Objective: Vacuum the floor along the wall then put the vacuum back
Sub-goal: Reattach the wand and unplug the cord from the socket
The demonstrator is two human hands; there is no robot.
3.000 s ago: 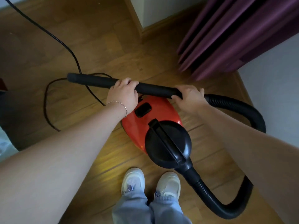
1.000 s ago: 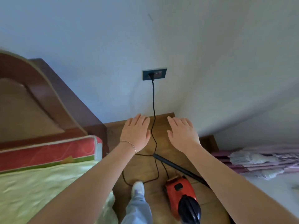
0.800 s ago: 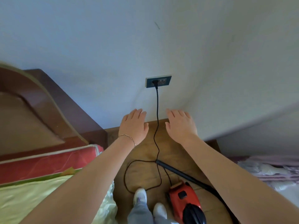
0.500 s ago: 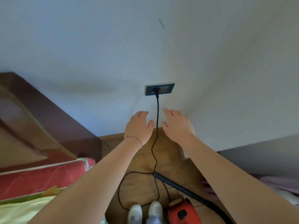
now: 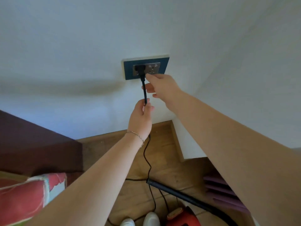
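Note:
A black plug [image 5: 140, 69] sits in the left socket of a blue wall outlet [image 5: 145, 66]. From it the black power cord [image 5: 144, 90] hangs down to the floor. My left hand [image 5: 141, 118] pinches the cord a short way below the plug. My right hand [image 5: 160, 86] reaches up beside the plug, fingers loosely spread and fingertips at the outlet's lower edge, holding nothing. The red vacuum body [image 5: 182, 216] lies on the wooden floor at the bottom, with its black wand [image 5: 177, 194] resting over it.
A dark wooden headboard [image 5: 37, 144] and a red-edged mattress [image 5: 24, 196] stand at the left. The white wall makes a corner at the right, with purple curtain folds [image 5: 223, 193] below it. My white shoes [image 5: 141, 221] stand by loose loops of cord on the floor.
Both hands let go of the wand and rose toward the outlet. My left hand has taken the cord below the plug. My right hand has come up to the outlet.

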